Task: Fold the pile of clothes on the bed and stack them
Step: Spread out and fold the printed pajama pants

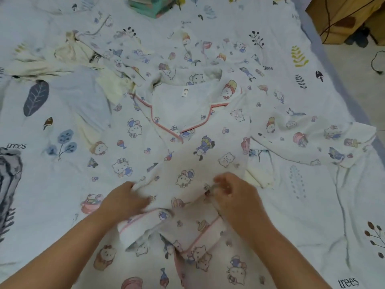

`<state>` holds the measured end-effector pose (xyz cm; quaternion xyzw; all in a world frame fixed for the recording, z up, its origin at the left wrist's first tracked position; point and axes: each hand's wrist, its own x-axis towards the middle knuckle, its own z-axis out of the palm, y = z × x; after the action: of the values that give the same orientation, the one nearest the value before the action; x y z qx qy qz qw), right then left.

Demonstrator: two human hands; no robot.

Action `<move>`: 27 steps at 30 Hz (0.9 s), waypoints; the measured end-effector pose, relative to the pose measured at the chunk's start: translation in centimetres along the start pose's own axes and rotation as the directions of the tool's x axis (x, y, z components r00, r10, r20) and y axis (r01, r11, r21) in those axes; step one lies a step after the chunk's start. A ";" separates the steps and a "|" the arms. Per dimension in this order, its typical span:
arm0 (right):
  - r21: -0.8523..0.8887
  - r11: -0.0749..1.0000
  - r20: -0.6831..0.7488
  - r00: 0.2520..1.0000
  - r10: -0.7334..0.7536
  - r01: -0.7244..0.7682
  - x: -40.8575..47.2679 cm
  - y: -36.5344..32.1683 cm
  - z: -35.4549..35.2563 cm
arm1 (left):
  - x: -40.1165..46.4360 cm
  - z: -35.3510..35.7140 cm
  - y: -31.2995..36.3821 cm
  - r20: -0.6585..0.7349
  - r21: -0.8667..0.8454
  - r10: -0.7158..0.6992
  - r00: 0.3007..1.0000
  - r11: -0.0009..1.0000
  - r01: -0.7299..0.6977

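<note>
A white pyjama shirt (187,147) with cartoon cat prints and pink piping lies spread front-up on the bed, collar away from me, one sleeve stretched out to the right. My left hand (125,200) grips a bunch of the shirt's front fabric near its lower left. My right hand (231,195) pinches the shirt's front opening just right of centre, fingers curled on the cloth. Matching printed pyjama trousers (166,57) lie crumpled beyond the collar. Cream garments (73,51) are heaped at the upper left. A folded green and white stack (154,5) sits at the top edge.
The bed sheet (312,205) is white with leaf and tree prints. A grey patterned cloth (8,174) lies at the left edge. Beyond the bed's right corner stand brown cardboard boxes (343,15) and a dark cable (377,63) on the floor.
</note>
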<state>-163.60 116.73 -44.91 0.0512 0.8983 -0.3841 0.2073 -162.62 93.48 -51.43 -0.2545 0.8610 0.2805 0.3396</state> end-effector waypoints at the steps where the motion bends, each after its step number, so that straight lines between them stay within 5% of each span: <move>1: 0.022 0.999 -0.088 0.995 0.043 -0.042 1.3 0.9 -0.2 | -0.1 0.5 -0.4 -0.029 0.084 -0.008 1.000 0.996 0.010; 5: 0.089 0.987 -0.305 0.940 0.155 -0.134 7.6 3.0 -1.4 | -0.3 1.0 -2.1 0.046 0.118 -0.023 0.999 0.993 0.018; 9: 0.168 0.959 -0.206 0.944 0.259 -0.227 12.5 3.7 -1.3 | -0.5 -2.0 -4.7 0.237 -0.190 0.074 0.969 0.981 -0.029; 12: 0.141 0.971 -0.266 0.937 0.226 -0.194 13.8 3.9 -2.1 | -0.5 -4.5 -6.8 0.400 -0.692 0.269 0.876 0.715 0.096; 14: 0.102 0.981 -0.367 0.911 0.190 -0.164 14.2 4.3 -3.0 | 0.2 -5.4 -8.1 0.435 -0.777 0.319 0.842 0.606 0.171; 18: 0.130 0.975 -0.436 0.873 0.221 -0.182 14.8 4.8 -3.4 | 1.4 -4.7 -9.3 0.276 -0.494 0.081 0.958 0.867 0.069; 21: 0.286 0.886 -0.173 0.890 0.423 -0.365 15.1 4.9 -2.8 | 2.2 -2.7 -9.7 0.045 -0.225 0.020 0.999 0.974 -0.009; 24: 0.136 0.916 0.013 0.925 0.379 -0.377 14.4 6.1 -3.1 | 1.6 -1.9 -9.5 0.155 -0.307 0.111 0.982 0.950 -0.059; 27: -0.038 0.960 -0.263 0.929 0.260 -0.279 14.1 7.0 -3.6 | 1.8 -1.5 -9.8 -0.021 -0.204 0.119 0.993 0.972 -0.121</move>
<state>-175.79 123.27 -53.19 0.2153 0.9157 -0.3082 0.1421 -158.26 85.08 -54.90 -0.2367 0.8429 0.3864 0.2902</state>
